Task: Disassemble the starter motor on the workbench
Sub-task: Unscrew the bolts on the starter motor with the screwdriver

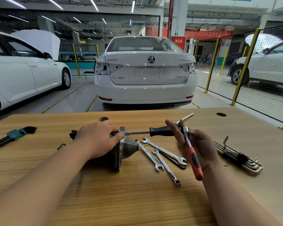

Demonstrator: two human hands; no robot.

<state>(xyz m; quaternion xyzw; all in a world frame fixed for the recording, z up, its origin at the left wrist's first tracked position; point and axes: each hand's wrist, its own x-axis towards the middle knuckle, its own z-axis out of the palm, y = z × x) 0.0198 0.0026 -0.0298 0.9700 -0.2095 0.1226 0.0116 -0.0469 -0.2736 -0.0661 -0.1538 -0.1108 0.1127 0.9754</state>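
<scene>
Gripping starter motor (126, 149) w/ left fingers (119, 136), screwdriver (160, 131) right

Single head-worn wide-angle view, looking forward and slightly down across the wooden workbench (137, 201). The bench fills the lower half at close range, forearms entering from the bottom edge. Beyond the bench's far edge, a white car (145, 75) stands rear-on, straight ahead.
</scene>
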